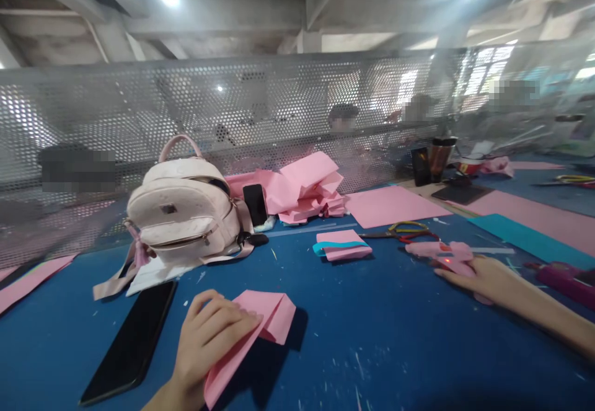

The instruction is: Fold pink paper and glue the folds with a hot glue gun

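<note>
Apparently one small pink packet (348, 255) is already made up, a blue strip (321, 248) across it, lying on the table (381, 343) beyond the hands. The pink paper (275, 317) nearer by is folded, but its folds stand open and no strip shows, so fastening seems left. The left hand (211, 330) pinches this paper; the right hand (481, 276), well apart, is wrapped around a pink glue gun (439, 251)

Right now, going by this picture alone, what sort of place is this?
Probably a shared craft workshop or classroom: the right hand holds what looks like a glue gun, scissors lie on the blue table, and people show behind a perforated screen.
</note>
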The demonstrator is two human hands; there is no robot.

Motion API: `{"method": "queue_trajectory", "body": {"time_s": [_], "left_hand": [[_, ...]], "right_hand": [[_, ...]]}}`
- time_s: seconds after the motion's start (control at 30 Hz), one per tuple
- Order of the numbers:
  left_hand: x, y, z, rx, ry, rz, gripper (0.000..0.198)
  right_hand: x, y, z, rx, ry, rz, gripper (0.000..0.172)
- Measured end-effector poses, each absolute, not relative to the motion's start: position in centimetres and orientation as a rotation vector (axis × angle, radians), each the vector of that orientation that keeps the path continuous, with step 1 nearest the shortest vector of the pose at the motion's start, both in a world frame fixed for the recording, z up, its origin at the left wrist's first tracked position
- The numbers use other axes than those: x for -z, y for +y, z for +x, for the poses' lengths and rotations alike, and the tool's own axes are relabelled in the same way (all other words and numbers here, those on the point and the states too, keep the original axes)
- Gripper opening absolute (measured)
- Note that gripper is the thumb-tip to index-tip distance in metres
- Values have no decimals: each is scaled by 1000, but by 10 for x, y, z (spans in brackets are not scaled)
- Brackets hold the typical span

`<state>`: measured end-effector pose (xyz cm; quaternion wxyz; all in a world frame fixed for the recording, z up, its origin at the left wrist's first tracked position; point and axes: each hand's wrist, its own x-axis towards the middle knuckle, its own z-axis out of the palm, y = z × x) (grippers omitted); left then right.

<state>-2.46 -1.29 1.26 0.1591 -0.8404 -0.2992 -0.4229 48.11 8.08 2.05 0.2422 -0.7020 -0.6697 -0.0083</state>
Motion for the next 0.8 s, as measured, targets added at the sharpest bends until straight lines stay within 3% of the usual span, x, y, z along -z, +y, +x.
{"method": "queue_trajectory", "body": {"time_s": [0.07,0.2,0.27,0.47,0.63,0.8], "left_hand": [[-14,-12,-28,1226,-910,-2425,27],[-13,-9,-32,1277,-963,-2440,31],[-13,-8,-32,1297,-971,-2453,31],[-15,-6,-31,1277,-953,-2408,24],[-8,1,-32,1242,-860,-2318,24],[-2,7,-29,1265,-878,-2363,25]], "right_hand": [[-24,85,463,-133,-1886,-1877,27],[-38,67,405,-471,-1985,-1765,51],[-44,51,368,-951,-2023,-1552,42],[-34,25,279,-1618,-1984,-1234,43],[-1,33,258,-1861,-1781,-1063,65],[11,38,261,-1927,-1795,-978,70]]}}
